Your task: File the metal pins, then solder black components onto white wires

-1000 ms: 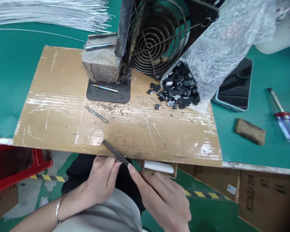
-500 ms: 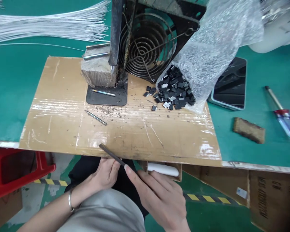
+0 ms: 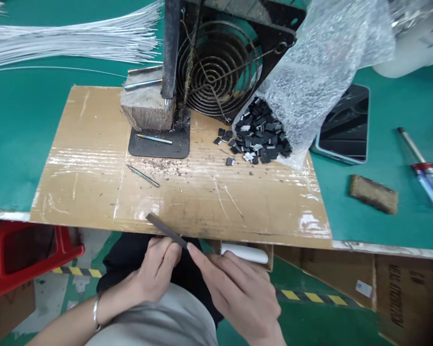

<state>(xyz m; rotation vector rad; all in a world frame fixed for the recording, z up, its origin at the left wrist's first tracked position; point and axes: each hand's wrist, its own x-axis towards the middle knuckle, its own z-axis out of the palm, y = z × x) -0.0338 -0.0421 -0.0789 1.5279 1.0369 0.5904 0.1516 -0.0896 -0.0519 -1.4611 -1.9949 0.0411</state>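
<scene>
Gripping a dark bar (image 3: 166, 230), the right hand (image 3: 238, 290) hides its end; whether the left hand (image 3: 157, 271) holds anything cannot be told.

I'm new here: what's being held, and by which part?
The right hand holds a dark flat bar by its near end; unclear for the left hand.

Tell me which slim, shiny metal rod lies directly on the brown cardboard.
The silvery pointed rod in front of the flat black plate; another lies on that plate, two more on the rough greyish block.
</scene>
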